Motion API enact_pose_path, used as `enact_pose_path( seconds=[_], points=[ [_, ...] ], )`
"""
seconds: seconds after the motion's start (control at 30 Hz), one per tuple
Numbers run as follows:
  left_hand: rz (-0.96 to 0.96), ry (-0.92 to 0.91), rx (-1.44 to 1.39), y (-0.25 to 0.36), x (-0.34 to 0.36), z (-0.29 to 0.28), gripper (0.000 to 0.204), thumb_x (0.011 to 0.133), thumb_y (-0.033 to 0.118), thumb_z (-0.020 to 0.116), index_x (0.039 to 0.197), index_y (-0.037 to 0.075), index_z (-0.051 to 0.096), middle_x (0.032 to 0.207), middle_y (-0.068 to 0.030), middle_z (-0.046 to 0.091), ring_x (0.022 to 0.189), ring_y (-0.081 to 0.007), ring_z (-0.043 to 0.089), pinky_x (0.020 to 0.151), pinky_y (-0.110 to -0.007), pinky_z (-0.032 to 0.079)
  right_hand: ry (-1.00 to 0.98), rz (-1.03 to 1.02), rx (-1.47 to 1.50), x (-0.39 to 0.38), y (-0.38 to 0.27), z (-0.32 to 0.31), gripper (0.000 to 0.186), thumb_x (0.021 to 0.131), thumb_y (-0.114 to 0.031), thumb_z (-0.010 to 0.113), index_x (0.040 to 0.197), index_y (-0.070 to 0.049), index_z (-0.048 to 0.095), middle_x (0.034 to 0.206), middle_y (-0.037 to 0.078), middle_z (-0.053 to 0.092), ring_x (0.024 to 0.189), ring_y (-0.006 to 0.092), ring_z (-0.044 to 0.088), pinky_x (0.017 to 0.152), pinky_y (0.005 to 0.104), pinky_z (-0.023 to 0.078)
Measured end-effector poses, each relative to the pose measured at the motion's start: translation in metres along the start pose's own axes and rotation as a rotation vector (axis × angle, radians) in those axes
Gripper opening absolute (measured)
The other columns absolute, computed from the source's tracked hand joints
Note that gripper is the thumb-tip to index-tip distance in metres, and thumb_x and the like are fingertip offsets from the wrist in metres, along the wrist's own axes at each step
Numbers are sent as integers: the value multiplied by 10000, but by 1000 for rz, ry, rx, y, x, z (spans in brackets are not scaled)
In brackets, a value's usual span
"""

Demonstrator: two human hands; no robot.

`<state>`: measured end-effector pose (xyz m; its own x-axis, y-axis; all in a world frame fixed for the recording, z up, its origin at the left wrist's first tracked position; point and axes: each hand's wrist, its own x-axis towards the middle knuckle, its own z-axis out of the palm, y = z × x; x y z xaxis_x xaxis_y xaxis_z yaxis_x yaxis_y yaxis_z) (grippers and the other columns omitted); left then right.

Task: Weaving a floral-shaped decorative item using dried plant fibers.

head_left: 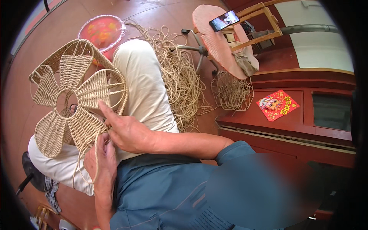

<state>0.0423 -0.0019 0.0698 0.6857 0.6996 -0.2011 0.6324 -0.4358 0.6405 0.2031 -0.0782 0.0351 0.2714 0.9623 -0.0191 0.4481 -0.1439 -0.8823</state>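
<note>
A woven basket (100, 57) of tan cord rests across my lap, its flower-shaped face turned up. Broad woven petals surround a round hole at its middle. At the end of the lower right petal (86, 128), my left hand (101, 161) pinches the tan cord (96, 153), a loose loop of which hangs across that hand and below the petal. My right hand (128, 132) meets it at the same edge, fingers curled in at the cord. Its index finger stretches up against the right petal (96, 90), whose outer end shows bare ribs. Both thumbs are partly hidden.
A large heap of loose cord (178, 80) lies on the floor beyond my knee. Behind the basket stands a red, white-rimmed basin (101, 32). A padded pink stool (216, 42) carries a phone (224, 21) and a wooden frame (260, 27). Red cabinetry (283, 132) stands at right.
</note>
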Motion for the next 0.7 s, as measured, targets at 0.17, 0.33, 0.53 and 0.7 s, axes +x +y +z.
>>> enact_pose_path(
  seconds=[0.17,0.33,0.53,0.7],
  points=[
    [-43,-5,-135,-1,3,7,181,1003,158,685,1163,93,742,808,-176,725,737,-403,700,711,-539,505,-98,85,137,7,2,-7,1031,987,21,598,1775,-58,-62,935,252,707,849,494,729,791,544,565],
    [-20,12,-62,-4,3,7,203,1005,193,664,1165,98,746,807,-165,723,750,-393,696,736,-531,503,-113,147,164,13,-4,-8,1038,985,15,597,1781,-85,-61,887,257,708,850,504,724,803,567,555],
    [-5,-8,-118,-7,3,10,221,1010,196,646,1184,95,737,832,-172,736,757,-405,697,740,-531,507,-98,138,86,15,-4,-9,1040,977,4,605,1778,-76,-52,935,300,719,883,532,727,836,606,547],
    [3,-1,-101,-13,2,11,231,1006,186,667,1200,90,747,883,-180,759,795,-413,719,763,-530,524,-69,86,-11,16,3,2,1054,952,-1,627,1763,-37,-46,1065,388,707,974,573,720,884,629,559]
  ],
)
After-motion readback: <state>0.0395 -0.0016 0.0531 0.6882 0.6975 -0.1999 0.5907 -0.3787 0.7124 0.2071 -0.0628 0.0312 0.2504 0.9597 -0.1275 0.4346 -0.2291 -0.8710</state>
